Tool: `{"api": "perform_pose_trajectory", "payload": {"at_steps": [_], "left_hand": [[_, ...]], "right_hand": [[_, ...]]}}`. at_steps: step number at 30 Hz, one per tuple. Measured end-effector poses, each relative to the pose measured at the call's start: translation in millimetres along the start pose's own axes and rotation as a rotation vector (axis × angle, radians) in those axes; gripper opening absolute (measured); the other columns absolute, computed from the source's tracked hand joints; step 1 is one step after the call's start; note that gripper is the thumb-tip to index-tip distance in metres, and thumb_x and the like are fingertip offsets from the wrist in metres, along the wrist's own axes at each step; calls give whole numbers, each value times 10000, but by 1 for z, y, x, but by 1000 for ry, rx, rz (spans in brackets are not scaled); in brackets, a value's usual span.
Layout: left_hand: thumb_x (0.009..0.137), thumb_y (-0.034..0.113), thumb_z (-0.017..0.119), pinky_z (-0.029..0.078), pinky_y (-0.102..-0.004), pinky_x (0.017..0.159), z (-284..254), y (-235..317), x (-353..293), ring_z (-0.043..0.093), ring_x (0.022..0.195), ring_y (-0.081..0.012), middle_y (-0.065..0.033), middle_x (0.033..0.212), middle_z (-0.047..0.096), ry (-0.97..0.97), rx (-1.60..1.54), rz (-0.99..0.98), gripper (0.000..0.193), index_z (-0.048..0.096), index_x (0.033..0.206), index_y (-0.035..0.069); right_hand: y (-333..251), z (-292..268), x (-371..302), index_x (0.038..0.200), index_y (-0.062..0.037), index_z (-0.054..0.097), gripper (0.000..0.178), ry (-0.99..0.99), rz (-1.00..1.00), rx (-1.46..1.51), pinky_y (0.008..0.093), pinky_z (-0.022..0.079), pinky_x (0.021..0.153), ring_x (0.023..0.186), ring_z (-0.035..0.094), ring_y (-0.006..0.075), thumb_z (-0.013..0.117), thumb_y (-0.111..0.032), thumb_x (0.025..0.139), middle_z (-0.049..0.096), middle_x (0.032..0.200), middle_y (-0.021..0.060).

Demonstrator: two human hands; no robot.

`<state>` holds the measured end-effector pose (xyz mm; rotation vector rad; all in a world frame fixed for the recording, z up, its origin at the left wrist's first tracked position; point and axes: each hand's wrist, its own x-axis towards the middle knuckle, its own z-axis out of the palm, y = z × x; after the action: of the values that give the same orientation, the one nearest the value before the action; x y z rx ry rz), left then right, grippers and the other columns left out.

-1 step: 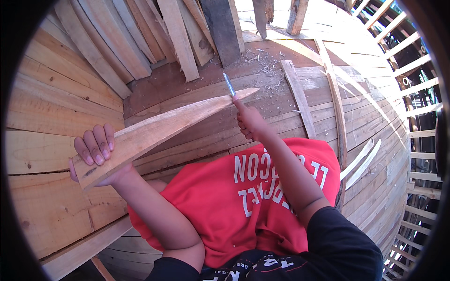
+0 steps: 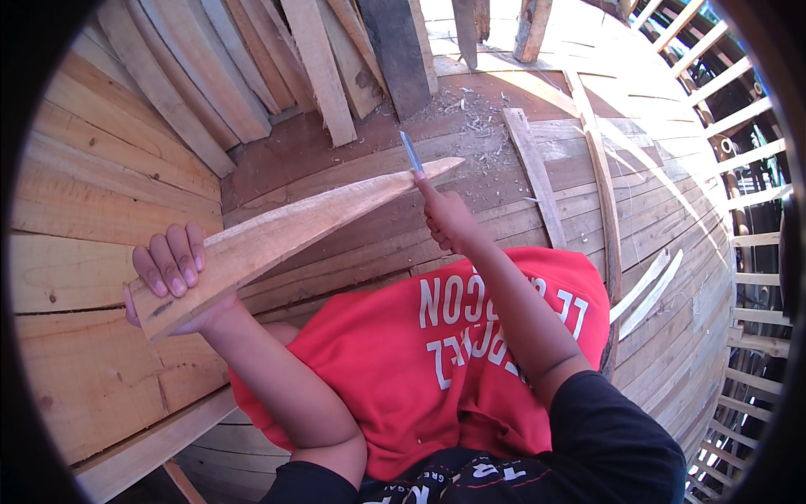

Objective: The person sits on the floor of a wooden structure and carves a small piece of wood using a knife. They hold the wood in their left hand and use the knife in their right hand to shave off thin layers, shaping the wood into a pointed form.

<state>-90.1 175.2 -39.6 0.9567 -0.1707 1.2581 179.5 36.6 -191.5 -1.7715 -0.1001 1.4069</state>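
Observation:
A long wooden piece [image 2: 311, 208], wide at its left end and tapering to a point at the right, slants across in front of me. My left hand [image 2: 172, 273] is wrapped round the wide end, the fingers over the top. In my closed right hand [image 2: 449, 217] is a knife [image 2: 410, 151], its narrow blade pointing up and away. The blade crosses the wood close to the pointed tip; whether its edge bites in I cannot tell. Most of the knife's handle is hidden in my fingers. Red cloth [image 2: 378, 344] with white lettering covers my lap below the wood.
Wood shavings [image 2: 478, 126] lie scattered on the plank floor [image 2: 663, 227] beyond the tip. Several boards [image 2: 315, 71] lean at the back left, beside a plank wall [image 2: 92, 260]. Loose strips [image 2: 537, 181] and two pale slivers [image 2: 651, 294] rest to the right, before a slatted railing [image 2: 756, 239].

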Motion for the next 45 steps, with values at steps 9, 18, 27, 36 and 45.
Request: {"api": "perform_pose_trajectory", "payload": {"at_steps": [9,18,27,36,45], "left_hand": [[818,341,508,367,-250,590,6,-1,0,431,550,-104,20,559,484,-6,3,4,279,454,608,164],[819,351,516,367,-258,597,6,0,1,434,556,-108,17,560,480,-19,5,-6,287,454,614,161],[829,354,507,368,-263,598,3,1,0,433,572,-110,15,569,482,-22,16,-4,286,465,627,156],[922,391,430,381,-260,601,5,-2,0,445,586,-102,21,596,507,-107,39,28,351,493,670,156],[831,337,510,367,-243,585,7,7,-1,424,543,-94,28,560,476,5,21,19,282,447,615,167]], "right_hand": [[-1,-17,7,569,-211,237,650,-402,164,176,259,69,353,355,136,60,448,-744,877,197,469,-83],[-3,-24,8,546,-217,229,650,-566,219,285,245,57,337,348,109,50,431,-724,901,174,457,-94],[-1,-21,8,557,-208,237,656,-458,154,214,251,91,340,355,149,56,430,-738,892,201,476,-84],[-3,-1,-8,573,-199,235,667,54,-37,-149,263,97,360,370,174,65,430,-762,872,213,495,-71],[-3,-23,3,552,-204,194,673,-526,191,92,257,63,362,370,104,67,326,-763,904,166,465,-82]]}}
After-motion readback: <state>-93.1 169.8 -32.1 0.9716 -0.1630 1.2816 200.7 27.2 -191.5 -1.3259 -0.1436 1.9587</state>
